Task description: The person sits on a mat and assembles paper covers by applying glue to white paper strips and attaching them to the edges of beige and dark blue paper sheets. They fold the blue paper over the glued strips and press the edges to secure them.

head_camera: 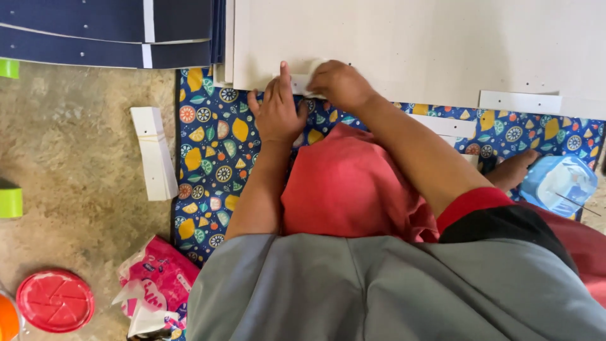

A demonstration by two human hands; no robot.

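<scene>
Left hand (pixel 276 112) lying flat, fingers spread, pressing the white board (pixel 404 44) edge. Right hand (pixel 341 84) curling closed, pinching a small white strip (pixel 302 83) just between both hands.

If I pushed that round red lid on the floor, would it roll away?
Probably not. The red lid lies flat on the floor, so a push would likely make it slide, not roll. It looks like thin plastic, so it is probably light. Stood on its round edge, it could roll.

Mat (pixel 214 139) navy, citrus-slice print; board (pixel 410 44) cream; lid (pixel 55 300) red
</scene>
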